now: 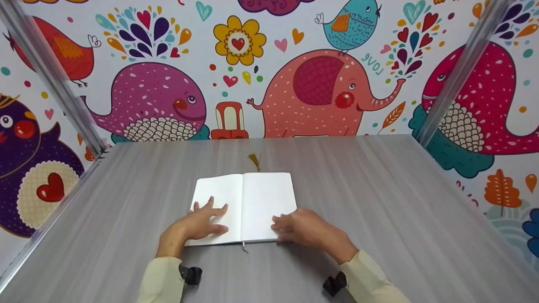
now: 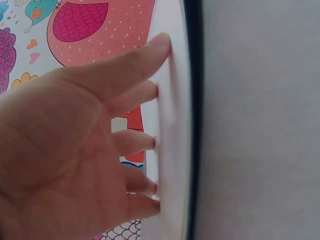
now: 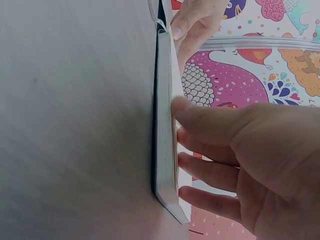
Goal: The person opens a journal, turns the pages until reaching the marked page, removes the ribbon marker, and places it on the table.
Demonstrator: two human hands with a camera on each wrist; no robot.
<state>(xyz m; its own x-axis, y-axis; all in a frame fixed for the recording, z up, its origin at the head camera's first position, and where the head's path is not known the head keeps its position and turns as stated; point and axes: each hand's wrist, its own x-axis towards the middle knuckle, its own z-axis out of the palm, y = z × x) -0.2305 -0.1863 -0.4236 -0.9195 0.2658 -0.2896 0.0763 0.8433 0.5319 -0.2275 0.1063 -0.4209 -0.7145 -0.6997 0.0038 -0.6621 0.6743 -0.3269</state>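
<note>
An open notebook (image 1: pixel 266 202) with blank white pages lies on the table, its dark cover edge showing below the page block (image 3: pixel 166 115) in the right wrist view. My left hand (image 1: pixel 202 221) rests on the left page with fingers spread; in the left wrist view its fingertips (image 2: pixel 156 142) press on the paper. My right hand (image 1: pixel 305 227) is at the lower right corner, its fingertips (image 3: pixel 184 160) and thumb touching the right page. A thin ribbon marker (image 1: pixel 245 251) hangs from the bottom of the spine, and a yellow-green tassel (image 1: pixel 254 161) lies beyond the top edge.
The grey wood-grain table (image 1: pixel 362 176) extends around the notebook. Behind it stands a wall (image 1: pixel 168 25) printed with cartoon animals, with metal posts (image 1: pixel 463 80) at the corners. Each wrist carries a small black camera (image 1: pixel 191 275).
</note>
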